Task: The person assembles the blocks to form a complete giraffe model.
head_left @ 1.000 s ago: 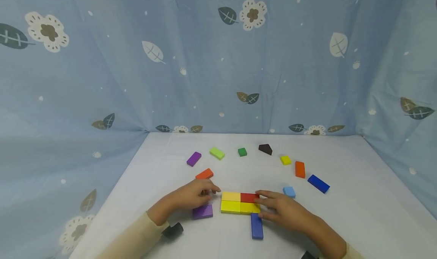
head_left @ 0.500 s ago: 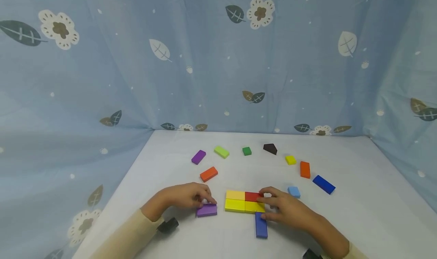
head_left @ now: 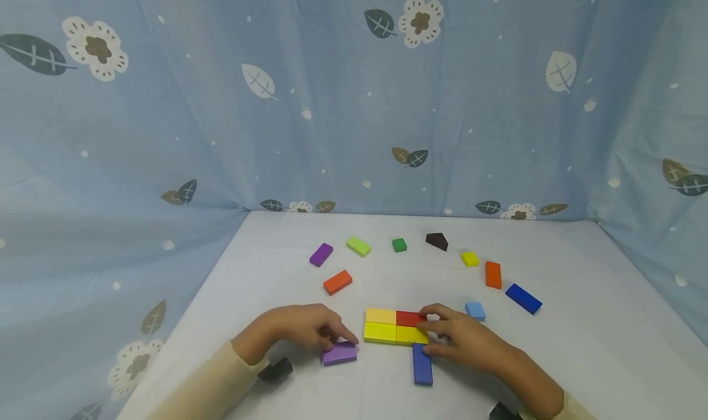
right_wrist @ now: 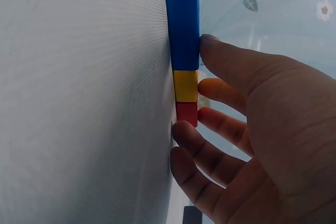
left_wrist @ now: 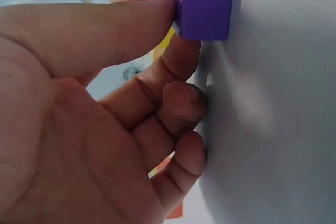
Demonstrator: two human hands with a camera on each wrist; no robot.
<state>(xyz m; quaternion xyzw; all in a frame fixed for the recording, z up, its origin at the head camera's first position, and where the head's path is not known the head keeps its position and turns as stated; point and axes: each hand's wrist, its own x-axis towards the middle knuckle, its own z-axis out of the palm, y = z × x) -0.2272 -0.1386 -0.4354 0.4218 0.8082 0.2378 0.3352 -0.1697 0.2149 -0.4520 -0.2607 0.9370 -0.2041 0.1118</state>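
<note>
A purple block (head_left: 340,355) lies at the fingertips of my left hand (head_left: 303,329), whose thumb and index finger pinch it. The left wrist view shows the thumb against the purple block (left_wrist: 205,6) and the other fingers curled below. My right hand (head_left: 470,340) rests with slightly bent fingers on the right side of a flat group. That group joins a light-yellow block (head_left: 380,315), a red block (head_left: 407,318), and two yellow blocks (head_left: 380,332) in front. A blue block (head_left: 422,366) extends from its front right; the right thumb touches it.
Scattered around on the white table (head_left: 276,241) are an orange block (head_left: 338,282), a purple one (head_left: 321,254), a lime one (head_left: 359,246), a green cube (head_left: 399,245), a dark piece (head_left: 437,241), a light-blue block (head_left: 475,311) and a dark-blue block (head_left: 523,299). A patterned curtain (head_left: 332,100) stands behind.
My left hand has come down from beside the orange block to the purple block, which has shifted slightly toward me and to the right. The right hand has stayed on the group.
</note>
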